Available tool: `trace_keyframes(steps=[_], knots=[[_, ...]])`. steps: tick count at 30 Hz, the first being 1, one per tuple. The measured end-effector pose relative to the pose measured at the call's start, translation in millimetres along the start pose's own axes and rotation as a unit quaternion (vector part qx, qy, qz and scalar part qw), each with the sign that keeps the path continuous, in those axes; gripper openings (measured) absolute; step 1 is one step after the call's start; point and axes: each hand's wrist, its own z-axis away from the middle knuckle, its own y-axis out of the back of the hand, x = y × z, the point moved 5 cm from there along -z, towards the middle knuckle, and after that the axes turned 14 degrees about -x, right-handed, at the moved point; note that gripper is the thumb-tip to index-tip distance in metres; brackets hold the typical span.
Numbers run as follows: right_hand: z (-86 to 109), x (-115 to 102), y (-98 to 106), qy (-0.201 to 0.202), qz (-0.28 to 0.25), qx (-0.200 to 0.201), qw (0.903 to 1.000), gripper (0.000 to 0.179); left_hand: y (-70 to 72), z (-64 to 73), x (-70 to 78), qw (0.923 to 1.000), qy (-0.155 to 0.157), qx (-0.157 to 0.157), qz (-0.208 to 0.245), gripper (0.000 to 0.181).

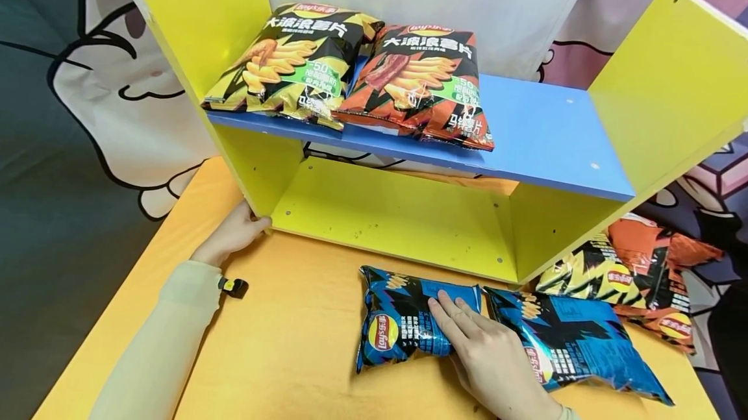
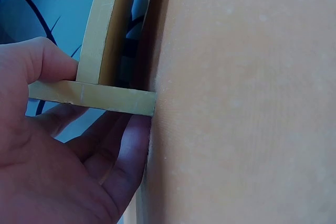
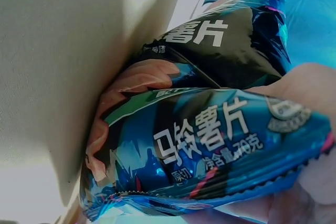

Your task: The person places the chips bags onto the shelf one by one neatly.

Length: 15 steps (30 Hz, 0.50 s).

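My left hand (image 1: 234, 233) grips the lower front left corner of a yellow and blue shelf unit (image 1: 382, 215). In the left wrist view, the thumb lies on one side of the shelf's side panel (image 2: 94, 96) and the fingers are behind the other. With my right hand (image 1: 497, 361) I hold a blue bag of potato chips (image 1: 400, 316) in front of the unit. Its fingers lie across the bag's upper face, and the thumb is mostly hidden underneath. In the right wrist view the bag's printed front (image 3: 152, 150) bulges beside the hand.
A second blue chip bag (image 1: 590, 342) lies just right of my right hand. Beyond it are a yellow chip bag (image 1: 590, 271) and red chip bags (image 1: 666, 277). On the blue shelf board (image 1: 543, 128) stand a yellow bag (image 1: 286, 63) and a red bag (image 1: 417, 82), side by side.
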Motion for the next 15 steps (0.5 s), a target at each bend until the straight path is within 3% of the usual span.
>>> trace_keyframes(steps=[5,15], knots=[[0.1,-1.9,3.1,-0.002,-0.001,0.008,1.0,0.062,0.2,-0.6,0.0,1.0,-0.002,-0.001,0.001,0.05],[1.4,-1.3,22.3,0.005,-0.029,0.045,0.9985,0.057,-0.4,-1.1,-0.7,1.0,-0.006,-0.003,0.007,0.05]])
